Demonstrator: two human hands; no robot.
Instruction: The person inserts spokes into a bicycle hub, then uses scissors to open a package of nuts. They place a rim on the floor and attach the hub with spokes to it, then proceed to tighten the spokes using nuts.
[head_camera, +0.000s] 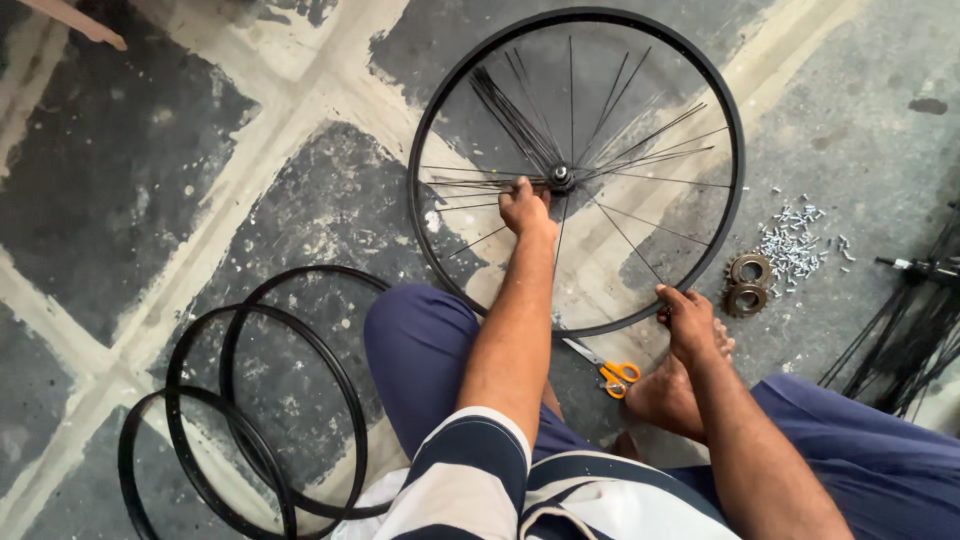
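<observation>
The left hand (524, 207) pinches thin black spokes beside the metal hub (560, 178) of the black bicycle wheel rim (735, 190), the right hand (688, 322) grips the rim's near edge, so lacing seems in progress, and the next spoke needs careful aiming

Even daylight here, soft, no hard source I can pin down. Shadows faint: I see only thin dark smudge under wheel rim (735, 180) and beneath knee. No glare on floor (130, 170); slight sheen on loose rims (200, 400) lower left. Focus decent at centre, I read single spokes (640, 160) cleanly. Striped shirt at bottom edge soft, too close. Wide lens bends floor lines toward corners. Right edge darker, spoke bundle (910, 330) there murky.
</observation>
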